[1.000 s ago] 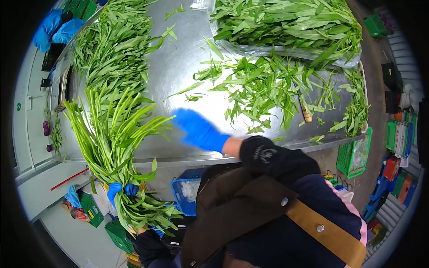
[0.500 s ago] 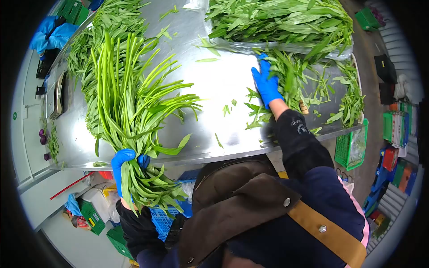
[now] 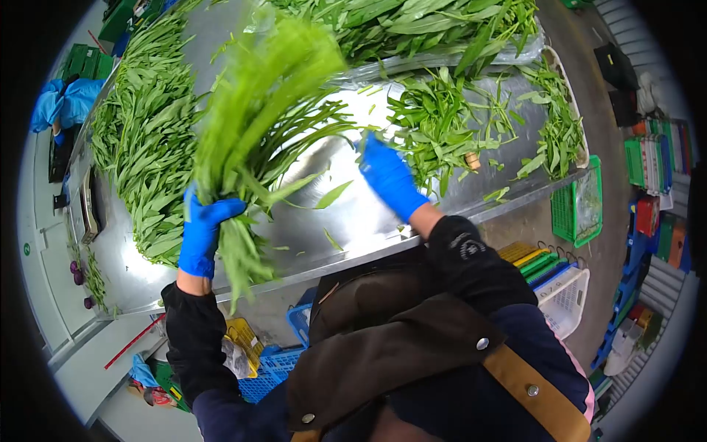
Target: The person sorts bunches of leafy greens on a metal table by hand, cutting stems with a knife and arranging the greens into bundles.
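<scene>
My left hand (image 3: 206, 228), in a blue glove, is wrapped round a bunch of water spinach (image 3: 250, 118). The bunch stands above the metal table, its long stems pointing away from me and blurred by motion. Leafy ends hang below the grip towards the table's front edge. My right hand (image 3: 390, 177), also blue-gloved, is beside the outer stem tips. Its fingertips are blurred and partly turned away, so their grip on a stem cannot be made out. Close to its right lies a loose heap of green leaves and shoots (image 3: 442, 129).
A long pile of water spinach (image 3: 151, 140) lies along the table's left side. Another large pile (image 3: 412, 29) rests on clear plastic at the back. Scattered leaves (image 3: 556, 140) line the right edge. A green crate (image 3: 577, 206) and white basket (image 3: 563, 302) stand below the table.
My left hand has raised the bunch and moved it forward over the table. My right hand has drawn back from the loose leaves and shifted left to the stem tips. The view has shifted slightly.
</scene>
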`<state>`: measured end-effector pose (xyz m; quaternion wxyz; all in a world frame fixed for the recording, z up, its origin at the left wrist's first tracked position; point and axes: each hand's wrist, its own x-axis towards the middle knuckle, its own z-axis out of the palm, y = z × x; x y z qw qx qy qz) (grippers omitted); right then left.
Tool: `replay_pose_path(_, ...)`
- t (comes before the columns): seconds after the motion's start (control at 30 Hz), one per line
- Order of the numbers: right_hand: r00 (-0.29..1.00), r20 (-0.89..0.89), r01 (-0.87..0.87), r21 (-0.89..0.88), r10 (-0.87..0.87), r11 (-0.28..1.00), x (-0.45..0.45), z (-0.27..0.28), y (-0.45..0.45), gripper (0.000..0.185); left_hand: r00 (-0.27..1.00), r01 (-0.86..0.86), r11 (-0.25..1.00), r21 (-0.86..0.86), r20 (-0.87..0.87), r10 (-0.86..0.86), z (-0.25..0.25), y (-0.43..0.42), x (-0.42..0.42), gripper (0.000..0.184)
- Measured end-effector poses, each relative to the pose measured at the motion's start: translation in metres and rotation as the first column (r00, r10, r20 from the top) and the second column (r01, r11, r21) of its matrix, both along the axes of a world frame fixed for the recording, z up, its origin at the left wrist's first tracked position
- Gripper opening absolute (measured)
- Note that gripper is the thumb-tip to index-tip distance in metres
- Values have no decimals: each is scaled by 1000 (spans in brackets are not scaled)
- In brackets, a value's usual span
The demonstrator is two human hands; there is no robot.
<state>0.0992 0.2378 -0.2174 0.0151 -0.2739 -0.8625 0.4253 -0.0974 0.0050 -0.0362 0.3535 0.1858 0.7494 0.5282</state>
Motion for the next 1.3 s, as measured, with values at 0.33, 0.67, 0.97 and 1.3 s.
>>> replay_pose_path(0.33,970,-243,33,199,17,979,46,47,33,57,525,273,809,-520,-624,-579,-111,-38,-20,86)
replay_pose_path(0.67,995,5,64,-806,-102,588,-2,114,65,42,449,27,600,-800,-526,-722,-37,-44,13,110)
replay_pose_path(0.97,842,-431,-183,339,325,923,-117,56,31,36,624,-655,755,32,585,517,-52,-71,153,57)
replay_pose_path(1.3,863,-75,-451,328,499,830,-196,6,-18,26,601,-405,903,-146,-787,142,-81,56,75,59)
